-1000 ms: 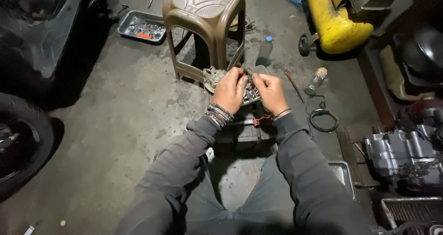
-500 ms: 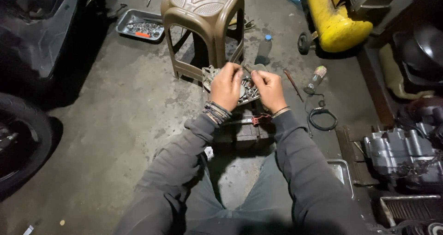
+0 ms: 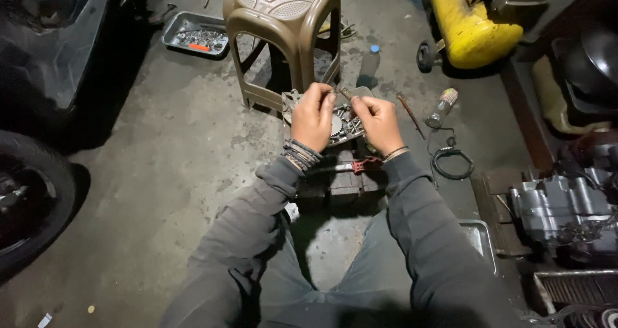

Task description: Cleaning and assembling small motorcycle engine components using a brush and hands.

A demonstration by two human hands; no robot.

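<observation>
Grey toothed metal engine plate is clamped in the left hand; the right hand pinches its edge; steadier propped on the dark block.

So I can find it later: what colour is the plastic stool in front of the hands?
Brown, clearest in the head view: stool.

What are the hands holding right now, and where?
Both the left hand and right hand grip a toothed metal engine part by its opposite edges.
</observation>
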